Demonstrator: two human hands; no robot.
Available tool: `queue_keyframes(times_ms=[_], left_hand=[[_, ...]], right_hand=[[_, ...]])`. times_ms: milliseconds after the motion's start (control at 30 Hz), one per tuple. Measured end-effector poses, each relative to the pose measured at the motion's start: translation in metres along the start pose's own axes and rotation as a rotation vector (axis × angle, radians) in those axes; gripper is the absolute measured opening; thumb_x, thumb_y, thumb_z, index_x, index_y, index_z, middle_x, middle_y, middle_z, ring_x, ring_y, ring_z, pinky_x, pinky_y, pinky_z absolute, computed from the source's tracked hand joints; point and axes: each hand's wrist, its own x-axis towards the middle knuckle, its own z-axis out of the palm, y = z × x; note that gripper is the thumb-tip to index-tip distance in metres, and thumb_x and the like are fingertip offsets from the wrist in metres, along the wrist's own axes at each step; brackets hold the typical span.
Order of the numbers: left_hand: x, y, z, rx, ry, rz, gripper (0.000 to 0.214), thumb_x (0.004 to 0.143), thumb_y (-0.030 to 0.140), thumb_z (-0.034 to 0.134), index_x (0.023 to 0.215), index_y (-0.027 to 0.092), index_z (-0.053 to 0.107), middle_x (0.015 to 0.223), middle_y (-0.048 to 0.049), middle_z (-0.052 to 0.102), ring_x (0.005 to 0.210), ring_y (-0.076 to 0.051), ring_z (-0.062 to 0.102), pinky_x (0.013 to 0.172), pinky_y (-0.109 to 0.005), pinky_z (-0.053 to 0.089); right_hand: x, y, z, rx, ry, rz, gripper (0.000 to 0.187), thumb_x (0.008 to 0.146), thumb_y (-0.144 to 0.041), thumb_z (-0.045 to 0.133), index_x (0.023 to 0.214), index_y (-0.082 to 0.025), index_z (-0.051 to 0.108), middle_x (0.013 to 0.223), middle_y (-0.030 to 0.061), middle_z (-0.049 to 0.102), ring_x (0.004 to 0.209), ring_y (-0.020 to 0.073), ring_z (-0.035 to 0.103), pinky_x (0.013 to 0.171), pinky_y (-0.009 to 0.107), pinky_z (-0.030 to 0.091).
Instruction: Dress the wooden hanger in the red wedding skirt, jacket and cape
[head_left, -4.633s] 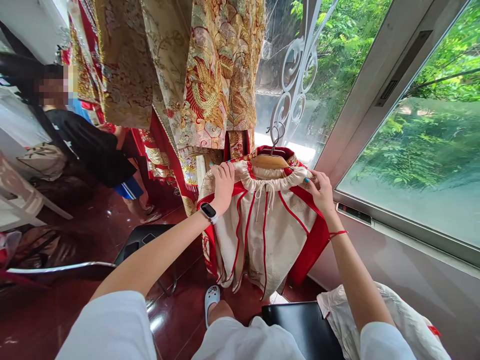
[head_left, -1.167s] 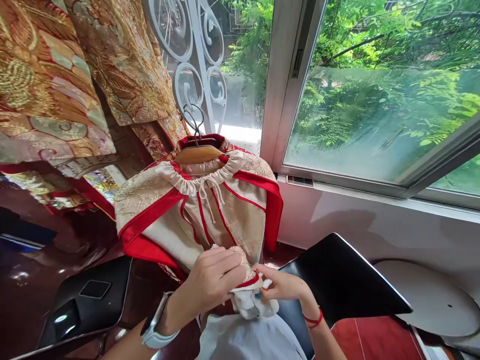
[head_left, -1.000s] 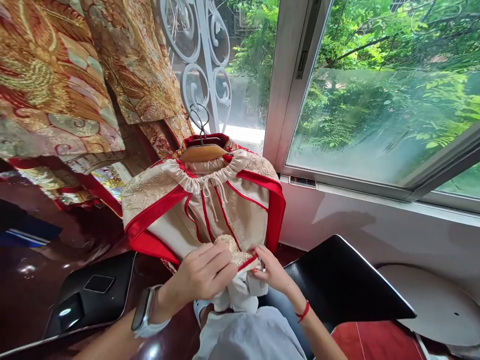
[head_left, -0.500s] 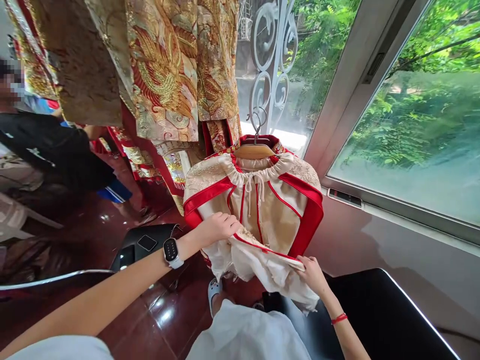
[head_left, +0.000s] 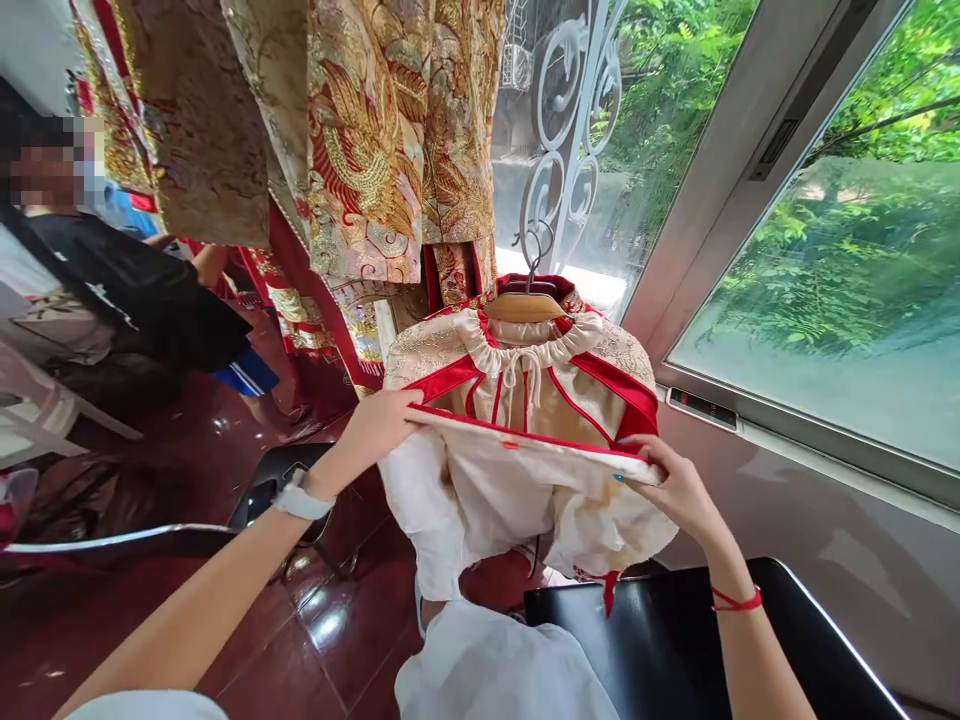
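Observation:
My left hand (head_left: 381, 425) grips one end of the red-piped edge of a cream garment (head_left: 510, 500), its fingers closed on the cloth. At the other end of that edge, my right hand (head_left: 679, 485) pinches the fabric. The edge is stretched nearly straight between both hands, and the loose white cloth hangs below it. Just behind, a cream jacket with red trim (head_left: 626, 362) hangs on a wooden hanger (head_left: 517, 306). A gathered drawstring collar with a tied bow (head_left: 531, 368) shows at its neck. The held garment covers the jacket's lower part.
Gold-embroidered robes (head_left: 367, 150) hang at the upper left, with a person in a black shirt (head_left: 150, 290) beyond them. A phone (head_left: 703, 407) lies on the windowsill. Black chairs (head_left: 630, 630) stand at the lower right and left (head_left: 289, 480).
Both hands have risen and spread apart, pulling the garment's edge from slanted and slack to nearly straight. The camera view has shifted slightly left.

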Motion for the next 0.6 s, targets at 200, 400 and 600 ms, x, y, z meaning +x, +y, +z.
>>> queue_keyframes(times_ms=[200,400,600], left_hand=[[-0.025,-0.031,0.006,-0.586,-0.37,-0.112,0.032,0.06,0.039,0.068,0.082,0.018,0.06,0.074,0.0025,0.06,0.07,-0.016,0.056,0.059,-0.022,0.041],[-0.073,-0.052,0.023,-0.574,0.036,-0.302,0.029,0.069,0.043,0.056,0.08,0.018,0.068,0.082,-0.0054,0.07,0.082,-0.023,0.064,0.073,-0.029,0.049],[-0.12,-0.08,0.016,-0.652,0.321,-0.634,0.032,0.068,0.049,0.052,0.077,0.021,0.062,0.072,-0.0014,0.071,0.071,-0.022,0.065,0.066,-0.03,0.052]], right_hand=[[0.001,-0.002,0.021,0.123,0.128,0.096,0.021,0.072,-0.027,0.061,0.089,-0.018,0.069,0.081,0.0051,0.072,0.071,0.019,0.062,0.063,0.027,0.046],[-0.026,-0.054,0.03,0.288,-0.164,0.039,0.01,0.073,-0.02,0.064,0.083,-0.018,0.065,0.075,0.0018,0.069,0.067,0.0162,0.062,0.059,0.022,0.047],[-0.004,-0.067,0.059,0.185,-0.488,-0.121,0.022,0.086,-0.027,0.062,0.107,-0.021,0.067,0.096,0.0058,0.073,0.086,0.0208,0.068,0.076,0.029,0.055]])
